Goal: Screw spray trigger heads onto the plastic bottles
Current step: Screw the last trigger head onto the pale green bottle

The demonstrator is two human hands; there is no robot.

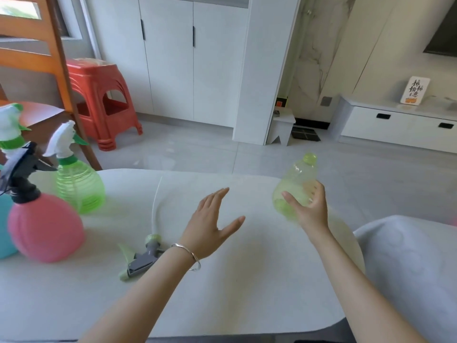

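At the left edge of the frame, on the white table point(247, 293) I am working over, stand the finished bottles: a blue one point(4, 229) mostly cut off, a pink bottle point(47, 227) with a black trigger head, and behind it a green bottle point(78, 185) with a white and green head. A second white and green head point(10, 126) shows at the far left, its bottle hidden from me. Lower centre-left, a loose grey and green trigger head point(142, 259) lies on its side on the table, its thin white tube point(155, 209) running up the frame. Just right of it my left hand point(210, 226) hovers above the table, fingers spread, holding nothing; a silver bangle point(188, 254) circles the wrist. At right of centre my right hand point(309, 206) grips an uncapped yellow-green bottle point(295, 184), tilted, neck pointing up and away, lifted off the table near its far right edge. A grey cushion point(408, 268) fills the lower right.
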